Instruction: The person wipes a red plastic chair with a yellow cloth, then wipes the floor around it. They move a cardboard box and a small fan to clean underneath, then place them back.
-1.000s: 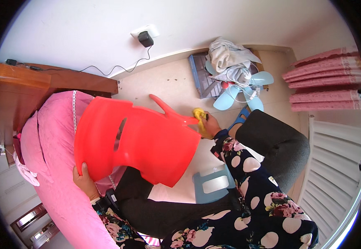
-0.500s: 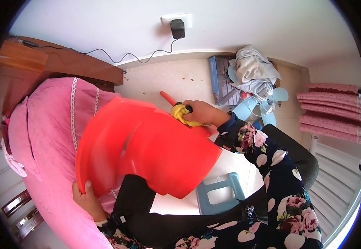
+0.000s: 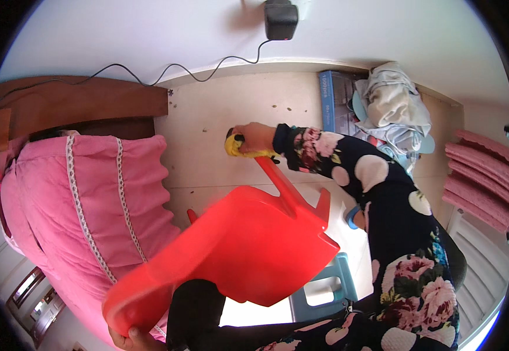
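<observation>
A red plastic chair (image 3: 272, 245) is held tilted above my lap, legs pointing away from me. My left hand (image 3: 133, 340) grips its curved edge at the lower left, with part of the fingers hidden behind it. At the far end of one chair leg, my right hand (image 3: 257, 136) is closed on a yellow cloth (image 3: 235, 147) with dark patches. The cloth is against or right beside that leg's tip; my hand hides the exact contact.
To the left lies a bed with a pink cover (image 3: 90, 193) and wooden frame (image 3: 90, 108). A blue-grey stool (image 3: 343, 278) stands below the chair. Near the wall are a box (image 3: 327, 96) and a pale cloth (image 3: 398, 96) over a fan. Folded pink fabric (image 3: 480, 181) hangs at right.
The chair has turned and tipped, so its legs now show. My right hand with the cloth has moved left and outward to a leg's end. My left hand has dropped lower.
</observation>
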